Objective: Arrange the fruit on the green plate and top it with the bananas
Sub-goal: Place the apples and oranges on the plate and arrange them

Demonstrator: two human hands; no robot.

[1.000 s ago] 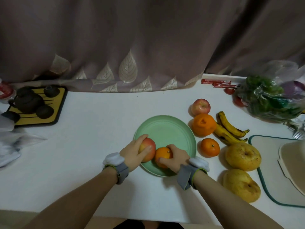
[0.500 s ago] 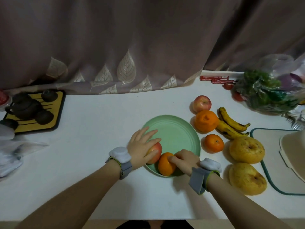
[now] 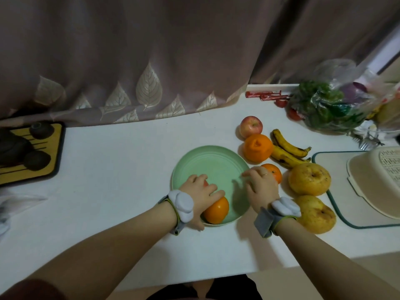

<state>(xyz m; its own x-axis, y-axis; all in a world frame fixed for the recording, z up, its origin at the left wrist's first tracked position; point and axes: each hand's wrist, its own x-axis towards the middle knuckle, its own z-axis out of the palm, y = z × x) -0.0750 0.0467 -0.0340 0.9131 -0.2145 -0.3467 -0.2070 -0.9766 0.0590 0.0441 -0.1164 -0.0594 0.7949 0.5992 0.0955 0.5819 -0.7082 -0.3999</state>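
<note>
The green plate (image 3: 207, 165) lies mid-table. My left hand (image 3: 200, 189) curls over a red apple at the plate's near left rim, hiding almost all of it. Its fingertips touch an orange (image 3: 216, 210) that sits on the plate's near edge. My right hand (image 3: 262, 185) hovers with spread fingers at the plate's right rim, in front of a small orange (image 3: 275, 172) on the table. To the right lie another apple (image 3: 251, 127), a large orange (image 3: 257, 151), two bananas (image 3: 287, 150) and two yellow pears (image 3: 309, 179) (image 3: 317, 214).
A yellow tea tray (image 3: 55, 148) with dark pots stands at the far left. At the right are a green-rimmed board (image 3: 337, 204), a beige basket (image 3: 376, 180) and a bag of greens (image 3: 329, 109). A curtain hangs behind the table.
My right hand has let go of the orange on the plate and moved right, toward the small orange. My left hand has closed down over the apple.
</note>
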